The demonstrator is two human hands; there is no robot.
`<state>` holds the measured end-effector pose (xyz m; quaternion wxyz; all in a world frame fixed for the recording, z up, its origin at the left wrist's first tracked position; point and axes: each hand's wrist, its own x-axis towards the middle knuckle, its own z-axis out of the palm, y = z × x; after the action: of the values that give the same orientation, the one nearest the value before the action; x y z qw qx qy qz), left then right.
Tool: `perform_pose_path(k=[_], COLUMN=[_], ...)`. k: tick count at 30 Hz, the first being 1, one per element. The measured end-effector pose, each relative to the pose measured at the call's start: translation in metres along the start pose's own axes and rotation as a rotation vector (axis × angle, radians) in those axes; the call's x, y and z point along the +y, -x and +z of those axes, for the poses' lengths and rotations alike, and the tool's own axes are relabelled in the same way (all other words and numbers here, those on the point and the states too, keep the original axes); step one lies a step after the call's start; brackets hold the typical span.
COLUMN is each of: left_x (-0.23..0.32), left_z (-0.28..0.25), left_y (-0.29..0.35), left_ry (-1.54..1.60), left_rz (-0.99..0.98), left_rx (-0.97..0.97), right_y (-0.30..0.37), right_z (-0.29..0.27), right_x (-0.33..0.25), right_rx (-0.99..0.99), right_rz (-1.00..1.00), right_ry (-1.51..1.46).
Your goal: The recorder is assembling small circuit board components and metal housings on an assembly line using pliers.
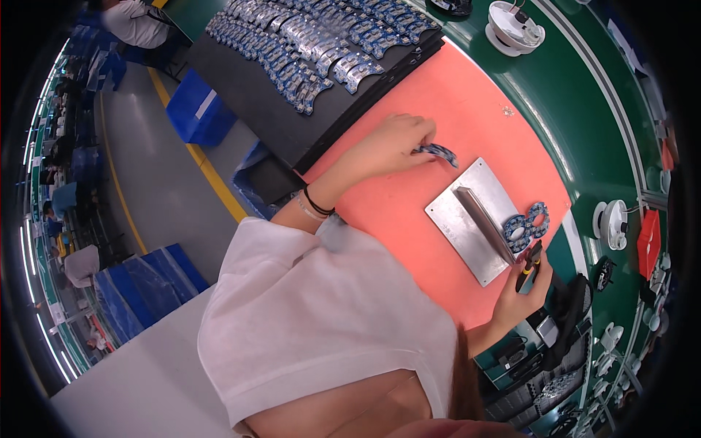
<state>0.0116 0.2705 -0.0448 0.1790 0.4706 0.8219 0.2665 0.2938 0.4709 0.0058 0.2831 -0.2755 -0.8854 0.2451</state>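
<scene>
My left hand (406, 141) is closed in a pinch on one end of a curved blue circuit board (441, 154), held above the orange mat. A small pair of cutting pliers (527, 269) with black and yellow handles is gripped in my right hand (531, 290). Just beyond the pliers' jaws lie ring-shaped blue circuit boards (515, 235), at the right edge of a silver metal plate (454, 217). A raised metal bar (482, 219) runs across that plate, between my two hands.
The orange mat (398, 233) covers the work surface. Far left of it, a black board (255, 95) carries rows of blue circuit boards (292, 55). White round devices (515, 29) sit on the green conveyor (577, 109). Blue bins (196, 109) stand beside the aisle; a seated person (139, 23) is farther off.
</scene>
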Motion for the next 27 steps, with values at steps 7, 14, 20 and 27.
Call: perform_pose_path(k=[7,14,20,27], left_x=[-0.001,-0.021,0.0,-0.01], left_z=[0.008,0.023,0.022,0.04], left_y=[0.015,0.014,0.007,0.01], left_ry=[0.262,0.22,0.153,-0.123], left_rz=[-0.086,-0.216,-0.243,0.006], left_rx=[0.408,0.384,0.446,0.576], right_y=[-0.015,-0.011,-0.007,-0.008], right_z=[0.007,0.012,0.012,0.013], right_x=[-0.012,-0.012,-0.012,-0.014], right_rx=[-0.045,-0.017,-0.024,-0.009], right_rz=[-0.014,-0.044,-0.018,-0.021], right_ry=[-0.054,-0.045,-0.033,-0.035])
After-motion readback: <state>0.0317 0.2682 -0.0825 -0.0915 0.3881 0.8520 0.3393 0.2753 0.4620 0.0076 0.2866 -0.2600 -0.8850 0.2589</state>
